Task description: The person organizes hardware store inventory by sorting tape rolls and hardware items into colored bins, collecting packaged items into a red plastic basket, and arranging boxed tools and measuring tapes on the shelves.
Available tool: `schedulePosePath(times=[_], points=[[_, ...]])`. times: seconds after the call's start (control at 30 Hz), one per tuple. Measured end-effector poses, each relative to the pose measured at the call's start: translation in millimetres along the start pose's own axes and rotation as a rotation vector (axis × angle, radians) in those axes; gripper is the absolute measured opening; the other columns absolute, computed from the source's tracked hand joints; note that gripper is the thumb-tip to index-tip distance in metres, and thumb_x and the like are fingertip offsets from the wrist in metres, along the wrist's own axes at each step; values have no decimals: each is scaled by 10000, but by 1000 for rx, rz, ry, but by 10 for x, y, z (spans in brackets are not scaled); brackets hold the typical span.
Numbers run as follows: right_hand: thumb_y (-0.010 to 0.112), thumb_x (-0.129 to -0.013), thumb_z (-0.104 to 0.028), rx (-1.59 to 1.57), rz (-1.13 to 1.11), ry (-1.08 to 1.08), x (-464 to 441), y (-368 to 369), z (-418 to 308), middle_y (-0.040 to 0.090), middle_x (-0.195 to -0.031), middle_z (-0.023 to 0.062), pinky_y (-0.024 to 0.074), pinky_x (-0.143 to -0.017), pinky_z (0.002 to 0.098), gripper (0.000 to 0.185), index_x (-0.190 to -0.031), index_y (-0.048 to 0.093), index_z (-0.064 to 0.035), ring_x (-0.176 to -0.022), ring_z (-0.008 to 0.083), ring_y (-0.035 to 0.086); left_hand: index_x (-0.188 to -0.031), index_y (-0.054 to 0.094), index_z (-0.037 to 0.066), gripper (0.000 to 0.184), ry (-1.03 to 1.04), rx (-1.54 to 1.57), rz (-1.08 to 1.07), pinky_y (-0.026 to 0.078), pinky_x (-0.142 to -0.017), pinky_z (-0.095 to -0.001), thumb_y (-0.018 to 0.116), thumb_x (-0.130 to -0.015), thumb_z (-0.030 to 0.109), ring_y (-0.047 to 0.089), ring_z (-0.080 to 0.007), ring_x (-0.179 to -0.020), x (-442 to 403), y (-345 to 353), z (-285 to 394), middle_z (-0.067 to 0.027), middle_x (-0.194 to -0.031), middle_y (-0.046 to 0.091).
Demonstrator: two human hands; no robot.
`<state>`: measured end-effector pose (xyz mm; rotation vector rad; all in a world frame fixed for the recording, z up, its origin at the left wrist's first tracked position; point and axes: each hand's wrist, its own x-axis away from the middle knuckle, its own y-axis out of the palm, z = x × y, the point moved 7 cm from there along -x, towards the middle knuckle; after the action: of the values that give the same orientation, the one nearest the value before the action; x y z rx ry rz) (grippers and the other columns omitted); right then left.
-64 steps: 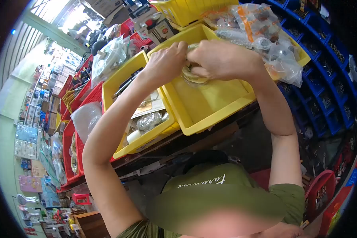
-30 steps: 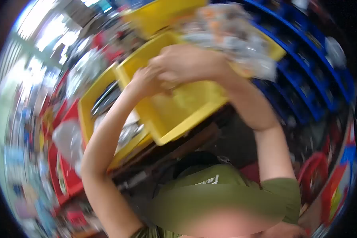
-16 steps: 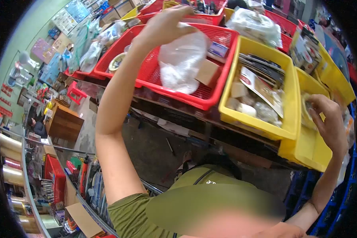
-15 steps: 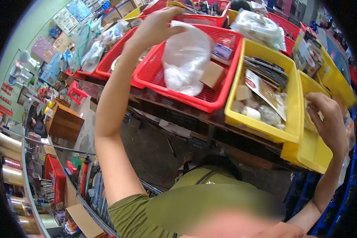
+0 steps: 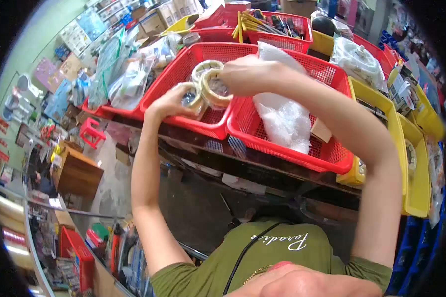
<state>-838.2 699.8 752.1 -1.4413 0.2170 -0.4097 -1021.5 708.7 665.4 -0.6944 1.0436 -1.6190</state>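
Both hands are in the left-hand red basket (image 5: 156, 91), which holds several rolls of tape. My left hand (image 5: 169, 102) curls its fingers round a tape roll (image 5: 198, 106) near the basket's front side. My right hand (image 5: 248, 75) reaches across from the right, fingers closed on the rim of a pale tape roll (image 5: 206, 94). Another tape roll (image 5: 201, 67) lies just behind these two. My right fingertips are partly hidden behind the back of the hand. Beneath my right forearm, the neighbouring red basket (image 5: 287, 161) contains a bubble-wrap bag (image 5: 285, 121) and a small brown box (image 5: 321, 131).
Yellow bins (image 5: 416, 200) stand at the right, one holding a pale ring-shaped item (image 5: 410, 154). Bagged goods (image 5: 131, 86) lie to the left. Behind stands a red basket with pens and yellow sticks (image 5: 262, 27). A red stool (image 5: 91, 133) is on the floor.
My right hand has crossed leftwards from the yellow bins to the left red basket. My left hand has come down into that basket, and both now grip tape rolls. The view has shifted left.
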Motion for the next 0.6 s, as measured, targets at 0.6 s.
schedulePosePath(times=[0.6], points=[[579,-797,-143,-186,343,223,-1121,609,-102,648,-916,233,529,-665,447,581,-1307,339,1,-835,340,667,-1136,521,-8,647,-89,-224,-14,384,-955,-530,691,-673,411,527,-348,-1101,-57,37,59,-210,-1138,577]])
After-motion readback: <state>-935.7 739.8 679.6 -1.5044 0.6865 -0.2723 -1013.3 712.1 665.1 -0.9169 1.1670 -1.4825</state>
